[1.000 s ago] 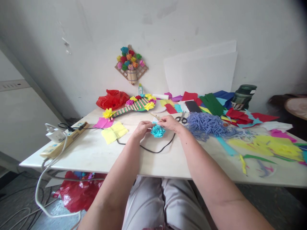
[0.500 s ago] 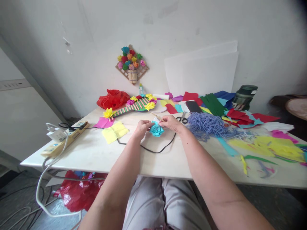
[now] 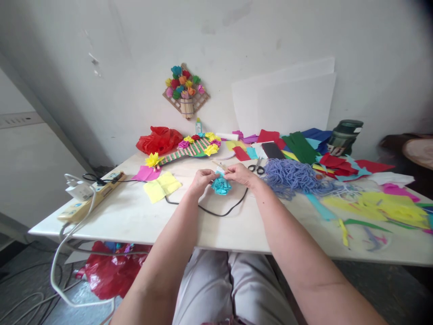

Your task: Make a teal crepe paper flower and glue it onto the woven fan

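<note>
A turquoise crepe-paper flower [image 3: 221, 185] is between my two hands, just above the middle of the table. My left hand [image 3: 204, 178] pinches its upper left edge. My right hand [image 3: 239, 174] is closed at its upper right, where a thin pale stick [image 3: 223, 167] shows beside the fingertips. Whether the stick is joined to the flower I cannot tell. Black-handled scissors [image 3: 257, 168] lie just right of my right hand. A black cable [image 3: 221, 215] loops on the table below the flower.
A flower-trimmed green guitar shape [image 3: 189, 150] lies behind my hands. Yellow paper [image 3: 162, 186] and a power strip [image 3: 91, 198] are at left. Purple-blue yarn [image 3: 292, 176], coloured paper scraps [image 3: 379, 207] and a dark flask [image 3: 345, 137] are at right.
The turquoise flower has tilted slightly, its face turning more toward me and sitting a little lower. Both hands keep nearly the same place.
</note>
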{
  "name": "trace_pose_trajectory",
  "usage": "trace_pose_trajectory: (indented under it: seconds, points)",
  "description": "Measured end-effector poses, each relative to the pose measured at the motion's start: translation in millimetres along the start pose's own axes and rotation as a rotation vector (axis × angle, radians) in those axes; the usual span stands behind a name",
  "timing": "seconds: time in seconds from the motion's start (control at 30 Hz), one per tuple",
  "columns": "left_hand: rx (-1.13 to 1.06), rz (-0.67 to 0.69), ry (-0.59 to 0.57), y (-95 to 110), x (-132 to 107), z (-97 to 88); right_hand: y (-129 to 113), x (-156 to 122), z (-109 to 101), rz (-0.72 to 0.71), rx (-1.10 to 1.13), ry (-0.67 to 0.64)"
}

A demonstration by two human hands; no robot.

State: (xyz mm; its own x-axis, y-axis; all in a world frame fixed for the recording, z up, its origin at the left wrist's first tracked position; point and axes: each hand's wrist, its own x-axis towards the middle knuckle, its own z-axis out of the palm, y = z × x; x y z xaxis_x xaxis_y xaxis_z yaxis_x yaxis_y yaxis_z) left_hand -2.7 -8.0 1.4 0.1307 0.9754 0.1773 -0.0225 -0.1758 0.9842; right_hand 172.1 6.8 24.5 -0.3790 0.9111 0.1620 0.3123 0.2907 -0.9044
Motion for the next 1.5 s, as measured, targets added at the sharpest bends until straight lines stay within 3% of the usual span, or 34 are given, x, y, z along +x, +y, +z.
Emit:
trace_pose_trajectory:
  seconds: [0.37,0.6,0.8,1.0,1.2,1.5]
  points:
    - [-0.069,-0.193,-0.142,-2.3,-3.2,1.1,1.3,1.8,3.0,-0.087,-0.050,-0.003]
    - [-0.021,-0.092,-0.099,-3.1,-0.5,0.6,-4.2,0.4,0.6,-0.067,0.008,0.015]
    - [0.301,0.124,0.096,-3.9,1.7,0.2,-5.3,1.4,-6.9,-0.081,-0.092,0.238]
    - [0.563,0.349,0.278,-5.5,2.0,4.3,-4.4,0.8,-3.8,0.044,-0.024,0.116]
    - [0.710,0.444,0.277,-3.9,1.0,9.1,-3.9,1.4,1.8,0.125,-0.087,0.172]
    - [0.705,0.482,0.263,-6.4,2.3,9.3,-4.2,1.8,4.5,0.135,-0.109,0.193]
